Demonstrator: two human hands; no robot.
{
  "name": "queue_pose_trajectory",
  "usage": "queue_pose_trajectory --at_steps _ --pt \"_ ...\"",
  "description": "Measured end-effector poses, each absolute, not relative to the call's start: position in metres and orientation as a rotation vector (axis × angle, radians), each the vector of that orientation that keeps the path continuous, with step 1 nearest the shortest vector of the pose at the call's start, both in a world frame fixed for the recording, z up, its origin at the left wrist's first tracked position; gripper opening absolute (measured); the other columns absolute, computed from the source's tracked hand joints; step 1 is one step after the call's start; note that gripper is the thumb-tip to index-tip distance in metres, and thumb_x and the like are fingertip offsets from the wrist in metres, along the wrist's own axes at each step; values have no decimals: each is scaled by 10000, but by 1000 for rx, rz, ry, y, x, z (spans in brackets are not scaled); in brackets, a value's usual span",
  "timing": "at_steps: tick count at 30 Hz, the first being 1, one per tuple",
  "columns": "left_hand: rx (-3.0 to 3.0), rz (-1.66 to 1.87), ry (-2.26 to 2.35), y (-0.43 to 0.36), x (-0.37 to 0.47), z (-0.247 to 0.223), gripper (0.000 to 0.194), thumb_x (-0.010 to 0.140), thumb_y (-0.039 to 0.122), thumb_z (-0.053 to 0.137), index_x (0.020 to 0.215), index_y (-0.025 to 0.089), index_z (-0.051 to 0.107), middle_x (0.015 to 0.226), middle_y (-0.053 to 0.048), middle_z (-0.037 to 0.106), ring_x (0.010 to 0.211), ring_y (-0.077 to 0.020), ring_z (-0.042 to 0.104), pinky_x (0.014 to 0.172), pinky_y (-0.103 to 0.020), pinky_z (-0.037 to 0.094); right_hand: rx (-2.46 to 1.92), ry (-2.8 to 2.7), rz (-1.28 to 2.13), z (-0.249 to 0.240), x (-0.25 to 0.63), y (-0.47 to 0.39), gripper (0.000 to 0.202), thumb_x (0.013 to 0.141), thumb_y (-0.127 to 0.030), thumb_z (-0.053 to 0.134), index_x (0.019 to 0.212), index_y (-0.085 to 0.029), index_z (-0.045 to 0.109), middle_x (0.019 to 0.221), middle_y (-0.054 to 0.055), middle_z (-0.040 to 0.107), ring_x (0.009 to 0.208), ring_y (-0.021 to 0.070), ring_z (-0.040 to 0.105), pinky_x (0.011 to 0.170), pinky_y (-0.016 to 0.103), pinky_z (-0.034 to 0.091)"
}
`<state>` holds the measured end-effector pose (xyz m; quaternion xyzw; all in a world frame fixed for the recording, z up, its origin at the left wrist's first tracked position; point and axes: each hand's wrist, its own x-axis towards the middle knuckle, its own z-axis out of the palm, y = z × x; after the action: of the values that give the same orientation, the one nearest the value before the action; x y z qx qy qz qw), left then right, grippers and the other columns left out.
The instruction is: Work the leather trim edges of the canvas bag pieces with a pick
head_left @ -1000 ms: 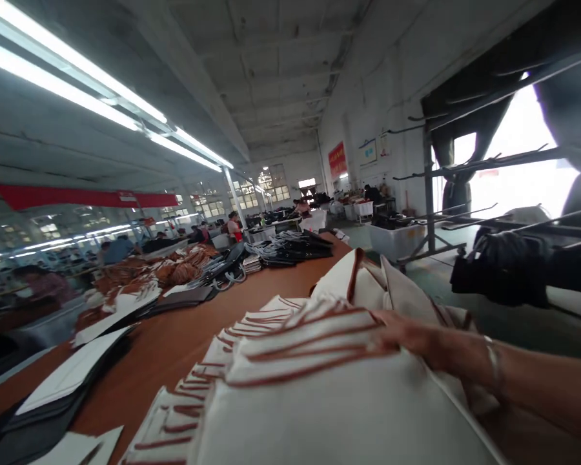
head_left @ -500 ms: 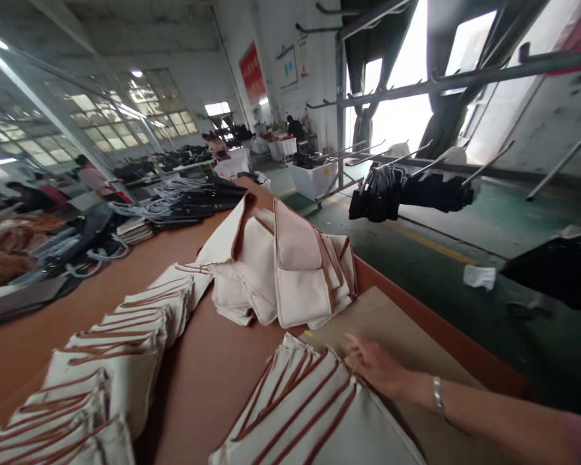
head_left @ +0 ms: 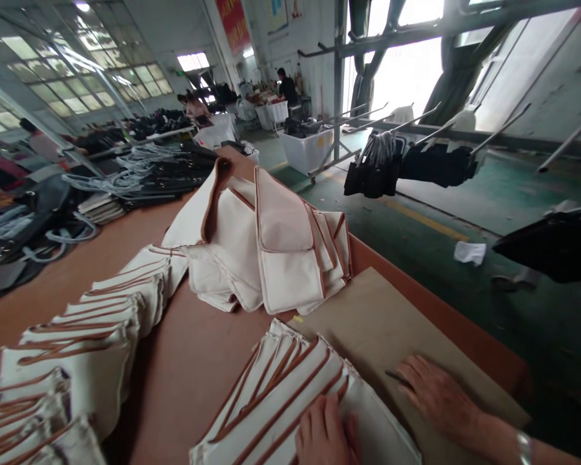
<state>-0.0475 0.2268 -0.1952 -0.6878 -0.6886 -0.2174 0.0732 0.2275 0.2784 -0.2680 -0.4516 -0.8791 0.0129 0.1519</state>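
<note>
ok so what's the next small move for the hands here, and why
I'd probably close the right hand on the slim dark item and lift it slightly: it sits right at those fingertips, over the tan board, while the left hand rests on the cream pieces and could steady them.

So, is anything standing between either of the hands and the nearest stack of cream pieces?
Nothing visible does. The left hand rests on the nearest stack; between it and the right hand, which holds a slim dark item, only flat brown board shows.
</note>
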Motion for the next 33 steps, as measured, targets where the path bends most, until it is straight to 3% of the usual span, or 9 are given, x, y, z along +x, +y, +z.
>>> queue_pose_trajectory --at_steps 6,12,14,17,21,23,27,33 --pt "-2099 -404 -2235 245 -30 -174 152 846 304 704 974 223 690 859 -51 694 786 -284 598 701 -392 376 -1285 -2545 101 -263 230 285 220 913 -160 494 1109 -180 594 991 100 652 900 250 612 817 403 476" --pt "-2156 -316 -2503 240 -14 -144 55 886 190 607 879 216 656 875 -39 685 812 -239 635 665 -318 354 -1300 -2539 153 -258 235 278 229 790 -79 513 980 -166 607 932 106 612 883 261 564 795 403 443" --pt "-2218 -471 -2645 230 -14 -136 83 896 242 586 830 217 630 776 -4 671 702 -193 619 606 -284 322 -1296 -2538 161 -256 237 277 212 776 -88 526 955 -166 608 927 104 603 869 258 552 778 395 439" --pt "-2367 -872 -2745 205 -19 -123 242 859 376 606 685 216 558 588 50 532 578 -141 507 566 -243 307 -1278 -2532 165 -256 239 273 168 775 -101 535 909 -166 613 929 109 601 837 243 544 751 377 444" --pt "-2460 -1426 -2707 154 -22 -98 326 836 502 583 719 198 575 650 32 513 633 -143 466 579 -222 352 -1276 -2490 215 -257 243 268 94 829 -123 565 893 -134 633 964 130 623 854 230 568 772 382 482" --pt "-2441 -1490 -2686 127 -20 -84 323 845 493 582 718 197 560 675 29 494 654 -145 453 600 -223 373 -1276 -2447 289 -250 245 266 121 902 -205 593 980 -126 640 1031 108 634 926 228 597 826 406 509" --pt "-2371 -1325 -2611 92 -13 -66 277 845 369 601 652 202 495 681 34 467 685 -147 448 623 -222 369 -1267 -2280 528 -208 237 257 294 965 -336 587 1198 -156 597 1185 88 620 1007 223 630 855 430 551" --pt "-2345 -1247 -2468 81 -1 -68 233 834 322 579 658 201 486 653 46 455 657 -145 434 602 -233 337 -946 -2143 951 -121 179 213 291 968 -373 581 1136 -138 618 1042 58 656 862 187 655 747 360 574"
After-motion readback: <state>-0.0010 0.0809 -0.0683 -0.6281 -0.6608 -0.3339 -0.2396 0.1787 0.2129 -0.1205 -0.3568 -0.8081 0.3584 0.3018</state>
